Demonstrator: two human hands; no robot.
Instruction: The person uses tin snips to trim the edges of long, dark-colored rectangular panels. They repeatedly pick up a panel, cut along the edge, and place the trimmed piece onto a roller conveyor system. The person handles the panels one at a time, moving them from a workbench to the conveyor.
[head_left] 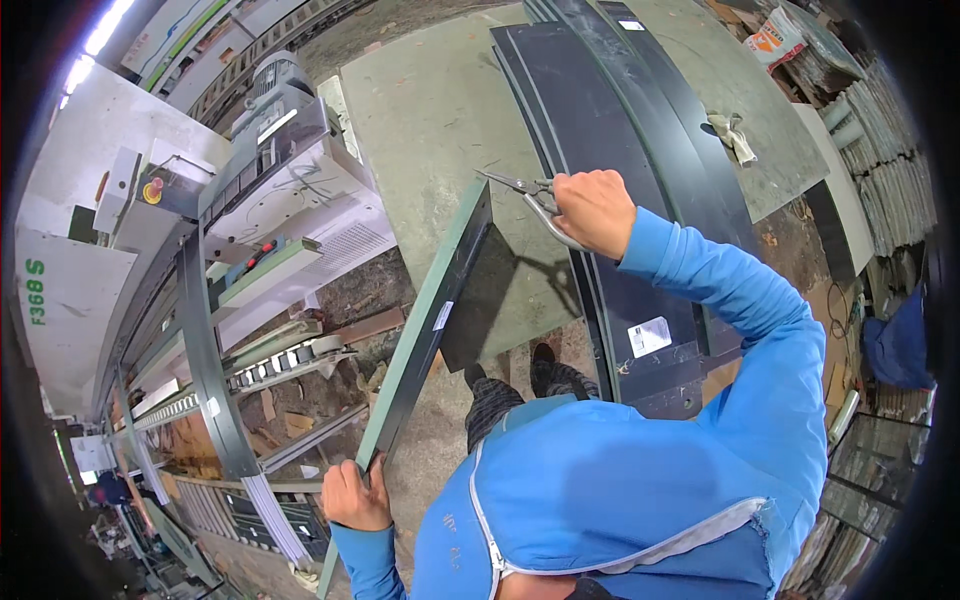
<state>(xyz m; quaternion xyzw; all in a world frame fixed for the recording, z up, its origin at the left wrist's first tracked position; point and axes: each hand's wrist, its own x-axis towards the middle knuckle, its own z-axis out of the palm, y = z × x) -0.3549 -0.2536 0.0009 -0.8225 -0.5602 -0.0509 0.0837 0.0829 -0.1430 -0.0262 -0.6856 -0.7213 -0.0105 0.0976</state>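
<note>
My left hand (356, 495) is closed round the near part of a long, narrow dark panel (440, 325) with a pale green edge and a white label. This panel stands tilted on its edge, its far end over the grey-green table. Up at that far end, my right hand (595, 210) grips a pair of pliers (541, 203) by the handles. The slim jaws point left, close to the panel's far corner; whether they touch it I cannot tell. Beside my right hand lies a stack of wide dark panels (625, 130).
The table (420, 110) carries the stack and, at right, a pale glove (733, 137). On the left stands a machine with a motor (278, 75) and a red button (153, 190). A long curved dark strip (203, 350) runs along that side. Sheet bundles (880, 150) are stacked far right.
</note>
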